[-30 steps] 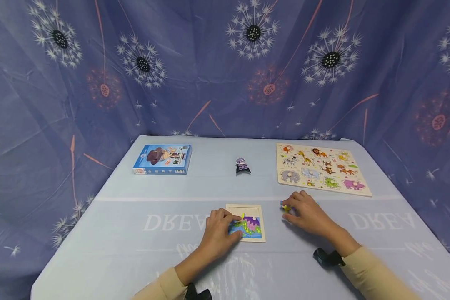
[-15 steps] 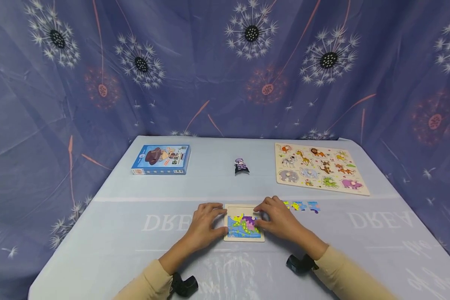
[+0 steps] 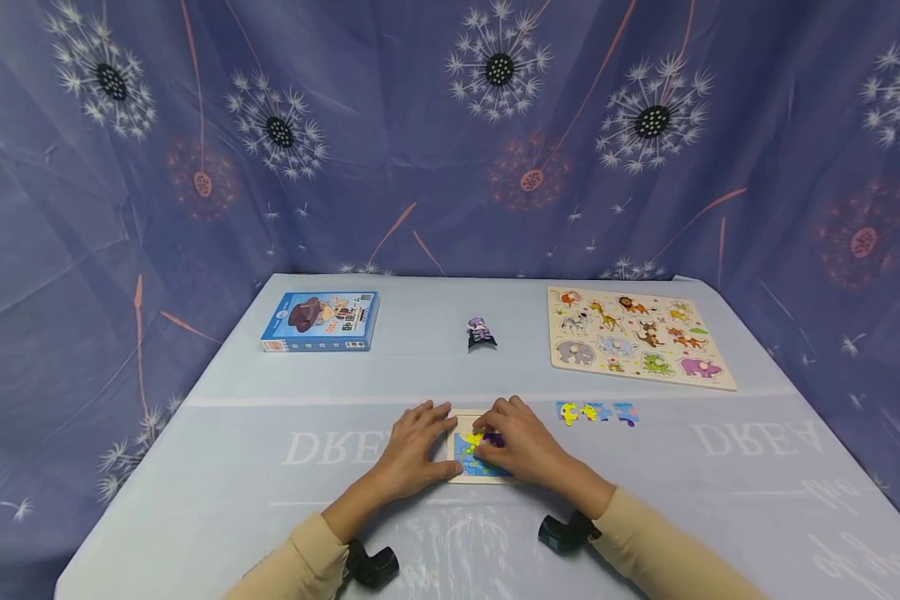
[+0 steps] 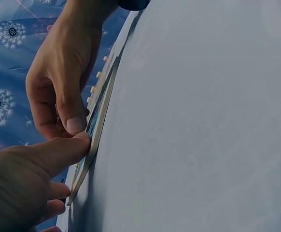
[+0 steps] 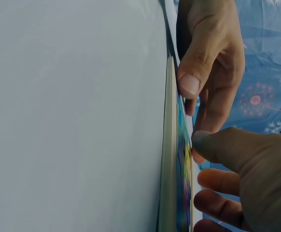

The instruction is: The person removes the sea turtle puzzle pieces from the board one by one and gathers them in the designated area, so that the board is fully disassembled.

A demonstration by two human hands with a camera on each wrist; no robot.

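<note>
A small wooden jigsaw tray (image 3: 487, 480) with a blue, yellow and purple picture lies on the table, partly hidden by both hands. My left hand (image 3: 412, 454) grips its left side, fingers at the upper corner and thumb on the lower rim. From the right, my right hand (image 3: 528, 450) reaches over the tray, thumb and fingertips pinching at a yellow puzzle piece (image 3: 474, 442) in the picture's upper part. Both hands meet closely above the tray (image 5: 171, 145) in the right wrist view. Three loose puzzle pieces (image 3: 595, 412) lie in a row to the right.
Behind the pieces lies an animal peg puzzle board (image 3: 641, 337). A small purple-and-black figure (image 3: 482, 333) is at the middle back, and a blue box (image 3: 320, 321) at the back left. A patterned curtain (image 3: 390, 142) hangs behind the table.
My right hand has moved left from the loose pieces to the tray, uncovering the row. My left hand has shifted from over the picture to the tray's left edge.
</note>
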